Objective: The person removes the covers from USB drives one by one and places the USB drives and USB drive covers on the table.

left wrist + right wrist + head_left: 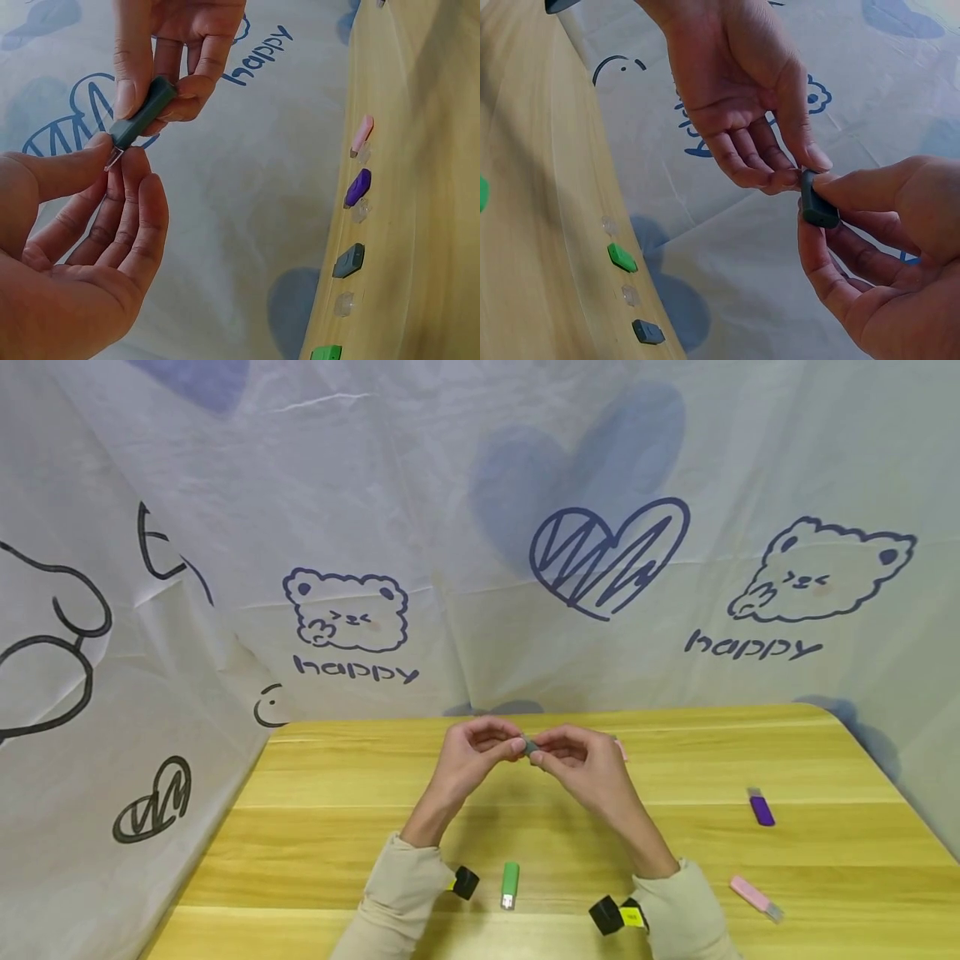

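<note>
Above the far part of the table, both hands meet at a dark grey-green USB flash drive [142,114]. My left hand [472,756] pinches its one end between thumb and fingers, where a clear, see-through piece [114,158] shows. The body of the drive is held by my right hand [592,768], thumb against fingers. In the right wrist view the drive's [821,208] blunt end points toward the camera. Between the forearms lies a green flash drive [509,885], its metal plug toward me.
A purple flash drive [762,808] and a pink flash drive [753,897] lie at the right. Along the table's far edge stand short pieces in pink [362,135], purple [358,187], grey [349,260] and green [622,257], with small clear pieces [344,304] between them. Printed cloth hangs behind.
</note>
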{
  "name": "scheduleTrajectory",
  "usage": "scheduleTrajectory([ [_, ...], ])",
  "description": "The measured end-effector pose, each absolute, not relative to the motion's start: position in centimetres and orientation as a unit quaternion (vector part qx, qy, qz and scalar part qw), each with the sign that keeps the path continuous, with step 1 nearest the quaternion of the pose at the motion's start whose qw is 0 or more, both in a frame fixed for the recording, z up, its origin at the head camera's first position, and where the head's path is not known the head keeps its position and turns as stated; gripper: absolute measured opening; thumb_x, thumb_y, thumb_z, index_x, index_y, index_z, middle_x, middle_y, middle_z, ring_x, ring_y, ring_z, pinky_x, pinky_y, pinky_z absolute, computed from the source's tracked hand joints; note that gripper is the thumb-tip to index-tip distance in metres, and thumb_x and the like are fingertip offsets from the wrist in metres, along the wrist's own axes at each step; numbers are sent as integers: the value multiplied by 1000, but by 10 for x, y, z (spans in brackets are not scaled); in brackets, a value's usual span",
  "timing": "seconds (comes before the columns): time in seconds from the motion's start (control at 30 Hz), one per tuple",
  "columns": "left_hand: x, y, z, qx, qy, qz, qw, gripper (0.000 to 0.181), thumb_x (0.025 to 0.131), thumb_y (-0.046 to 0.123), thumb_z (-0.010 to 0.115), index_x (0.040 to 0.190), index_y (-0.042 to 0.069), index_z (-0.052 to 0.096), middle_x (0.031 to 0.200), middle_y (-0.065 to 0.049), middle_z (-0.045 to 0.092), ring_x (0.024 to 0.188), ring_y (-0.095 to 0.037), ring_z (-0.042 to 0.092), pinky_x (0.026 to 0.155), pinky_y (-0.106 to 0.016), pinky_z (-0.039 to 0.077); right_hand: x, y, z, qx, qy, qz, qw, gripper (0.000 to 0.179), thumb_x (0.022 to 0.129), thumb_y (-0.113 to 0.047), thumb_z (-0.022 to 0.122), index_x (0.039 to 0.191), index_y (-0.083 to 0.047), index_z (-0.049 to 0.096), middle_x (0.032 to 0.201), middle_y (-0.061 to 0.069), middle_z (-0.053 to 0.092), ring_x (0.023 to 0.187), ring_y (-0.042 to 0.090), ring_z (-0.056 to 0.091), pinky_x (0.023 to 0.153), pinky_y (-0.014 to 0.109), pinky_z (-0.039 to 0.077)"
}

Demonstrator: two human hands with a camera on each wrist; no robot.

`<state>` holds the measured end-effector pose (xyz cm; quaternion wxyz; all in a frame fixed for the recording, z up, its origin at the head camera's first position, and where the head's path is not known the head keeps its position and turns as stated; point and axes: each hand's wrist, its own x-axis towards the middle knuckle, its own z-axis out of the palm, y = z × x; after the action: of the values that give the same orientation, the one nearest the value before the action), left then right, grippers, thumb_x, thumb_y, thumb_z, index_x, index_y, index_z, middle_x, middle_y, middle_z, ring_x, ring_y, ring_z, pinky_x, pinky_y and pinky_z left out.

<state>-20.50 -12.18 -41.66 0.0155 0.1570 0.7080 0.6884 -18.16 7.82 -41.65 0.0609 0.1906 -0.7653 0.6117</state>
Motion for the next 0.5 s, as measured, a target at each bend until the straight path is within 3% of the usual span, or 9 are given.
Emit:
scheduleTrajectory([
  [0.5,-206,-124,-419,110,698,708,-18,15,92,0,75,102,-10,72,91,-13,75,76,-16,72,76,-33,61,-180,75,-420,177,-776,602,63,15,94,-2,74,108,3,74,102,15,74,92,27,74,80,27,60],
])
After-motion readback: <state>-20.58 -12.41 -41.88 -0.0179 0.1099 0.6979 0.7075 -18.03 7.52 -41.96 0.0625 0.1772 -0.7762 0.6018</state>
